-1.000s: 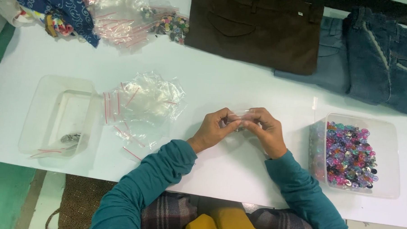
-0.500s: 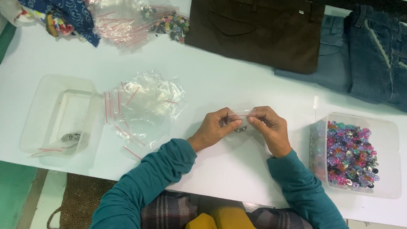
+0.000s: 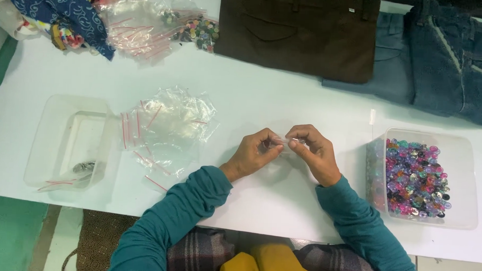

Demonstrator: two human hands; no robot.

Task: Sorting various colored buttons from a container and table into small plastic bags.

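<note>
My left hand (image 3: 252,153) and my right hand (image 3: 313,151) meet over the white table (image 3: 263,104), both pinching a small clear zip bag (image 3: 281,140) between the fingertips. What is inside the bag is hidden by my fingers. To the right stands a clear plastic tub (image 3: 462,159) full of colourful buttons (image 3: 415,179). A heap of empty clear zip bags with red strips (image 3: 166,125) lies to the left of my hands.
A clear tub (image 3: 64,140) at the left holds a filled bag. Brown trousers (image 3: 303,33) and blue jeans (image 3: 446,68) lie at the back. More bags with buttons (image 3: 164,26) and patterned cloth (image 3: 53,8) sit at the back left.
Both hands stay together on the small bag; the fingers have shifted slightly along its top edge. Nothing else on the table has moved.
</note>
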